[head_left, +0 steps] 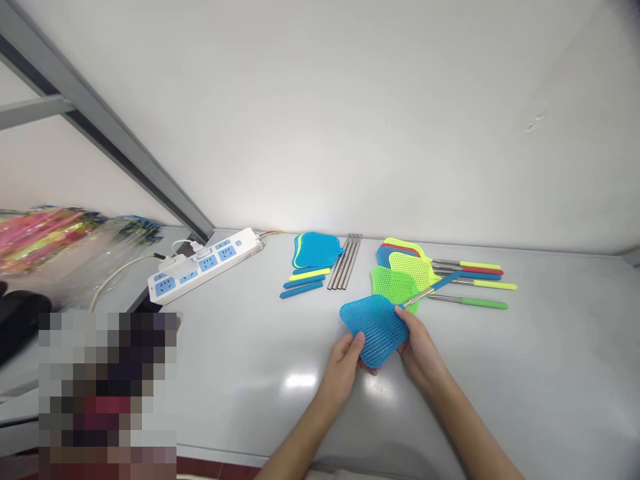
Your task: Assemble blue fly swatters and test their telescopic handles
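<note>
Both of my hands hold one blue fly swatter [377, 327] above the grey table. My left hand [345, 360] pinches the lower left edge of its mesh head. My right hand [417, 340] grips the head near its neck, and the metal rod with a blue handle points up to the right. Just behind lie several assembled fly swatters [395, 283] in green, yellow, blue and red, their handles toward the right. Farther left are a stack of blue and yellow swatter heads [319, 250], several metal rods [346, 262] and several loose blue and yellow handles [303, 283].
A white power strip [207, 265] with plugs and cables lies on the left part of the grey table [240, 373]. Plastic-wrapped colourful goods [55, 233] are at the far left, beyond a metal frame post [125, 127]. A white wall rises behind the table.
</note>
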